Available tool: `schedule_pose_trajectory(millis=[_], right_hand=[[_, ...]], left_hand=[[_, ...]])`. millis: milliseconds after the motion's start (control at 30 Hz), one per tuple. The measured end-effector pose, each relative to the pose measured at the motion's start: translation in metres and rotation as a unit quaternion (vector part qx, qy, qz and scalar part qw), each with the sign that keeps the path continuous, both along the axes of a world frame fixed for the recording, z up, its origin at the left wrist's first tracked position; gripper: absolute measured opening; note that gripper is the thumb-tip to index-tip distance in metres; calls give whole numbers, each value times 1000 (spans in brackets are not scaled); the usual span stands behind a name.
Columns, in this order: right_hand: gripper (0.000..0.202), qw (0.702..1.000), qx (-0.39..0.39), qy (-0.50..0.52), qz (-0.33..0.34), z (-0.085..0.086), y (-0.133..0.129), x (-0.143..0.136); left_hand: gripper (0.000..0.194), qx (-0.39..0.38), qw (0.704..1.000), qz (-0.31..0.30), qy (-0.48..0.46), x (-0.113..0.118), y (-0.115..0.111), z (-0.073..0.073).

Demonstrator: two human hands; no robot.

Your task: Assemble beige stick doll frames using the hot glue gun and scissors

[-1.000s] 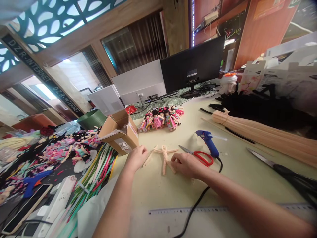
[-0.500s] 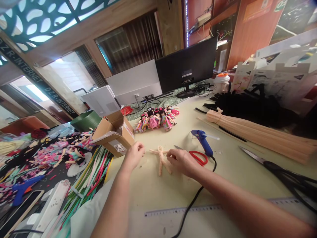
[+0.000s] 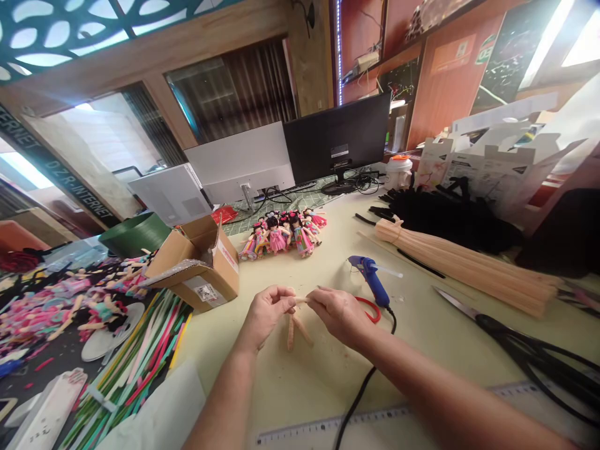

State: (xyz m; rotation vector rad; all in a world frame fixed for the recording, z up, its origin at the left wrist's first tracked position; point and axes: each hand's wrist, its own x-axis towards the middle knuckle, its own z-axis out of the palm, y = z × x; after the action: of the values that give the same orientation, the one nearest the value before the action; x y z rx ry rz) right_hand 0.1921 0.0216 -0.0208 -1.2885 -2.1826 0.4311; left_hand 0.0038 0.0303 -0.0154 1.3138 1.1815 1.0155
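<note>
A small beige doll figure of fuzzy pipe cleaner (image 3: pixel 291 331) is between my hands, its two legs pointing down toward me. With thumb and fingers, my left hand (image 3: pixel 269 312) pinches its upper body, so the head and torso are mostly hidden. My right hand (image 3: pixel 335 312) is closed on the figure's arm at the right, which shows as a short strip between the hands. Just right of that hand lie a red cable loop (image 3: pixel 370 308) and a blue glue gun (image 3: pixel 372 278) with a clear glue stick in its back.
Finished dolls (image 3: pixel 288 234) cluster behind my hands. A cardboard box (image 3: pixel 201 269) and bundled coloured pipe cleaners (image 3: pixel 126 362) are at left. To the right lie a beige pipe-cleaner bundle (image 3: pixel 459 262) and large scissors (image 3: pixel 497 331). A ruler (image 3: pixel 328 425) lies in front.
My left hand has moved right from beside the box and now grips the doll figure. My right hand has closed on its arm. The view has shifted slightly to the right.
</note>
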Motion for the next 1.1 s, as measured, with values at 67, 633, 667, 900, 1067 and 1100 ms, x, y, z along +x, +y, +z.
schedule_pose_trajectory(millis=[67,633,667,900,1067,1100], right_hand=[[34,1000,-8,-10,4,2,0,-1],[19,985,-125,113,-46,8,-2,0],[18,982,-118,136,-50,8,-2,1],[14,974,-21,209,-87,12,4,6],[11,973,-106,175,-104,5,8,4],[12,973,-135,157,-103,2,8,4]], left_hand=[[25,3,1000,-5,-4,-2,1,-2],[25,48,874,79,477,9,2,-18],[26,45,888,89,448,9,2,-17],[33,36,990,136,11,-10,12,-15],[44,43,975,184,-116,-15,16,-12],[42,47,974,187,-118,-15,15,-11]])
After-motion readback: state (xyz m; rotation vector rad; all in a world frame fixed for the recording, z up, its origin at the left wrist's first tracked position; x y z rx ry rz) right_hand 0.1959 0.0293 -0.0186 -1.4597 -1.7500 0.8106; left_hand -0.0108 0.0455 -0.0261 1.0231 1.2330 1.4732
